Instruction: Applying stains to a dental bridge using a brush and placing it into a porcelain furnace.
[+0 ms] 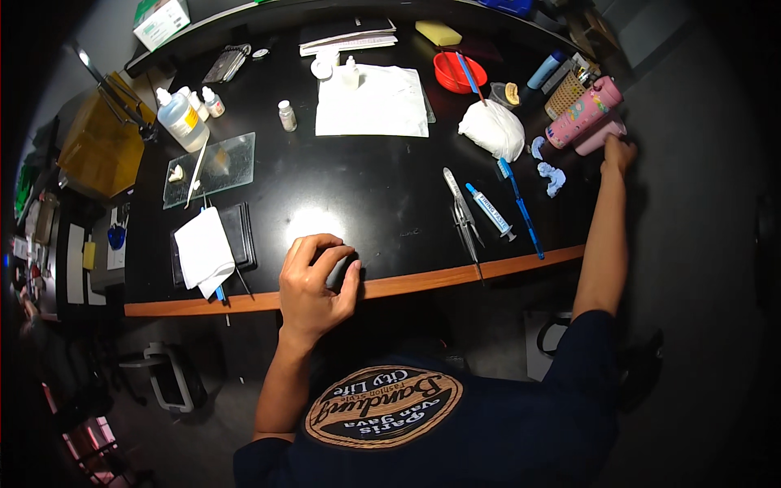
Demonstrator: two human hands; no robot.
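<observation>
My left hand (316, 286) hovers over the table's front edge, its fingers loosely curled with the thumb apart and nothing between them. At the far right, my right hand (620, 153) reaches past the table's side and grips a pink cup (600, 135); its fingers are partly hidden. Beside that cup a pink patterned bottle (584, 112) leans at an angle. Lumps of pale blue impression material (551, 179) lie near it. Closer to me are a blue toothbrush (521, 208), a labelled paste syringe (491, 212) and metal tweezers (464, 213).
A glass slab (236, 163) and a white cloth (205, 250) on a black case are at left, with a clear squeeze bottle (183, 120) behind. White paper (370, 110), a small vial (287, 115), a red bowl (459, 73) and a white bundle (493, 130) occupy the back.
</observation>
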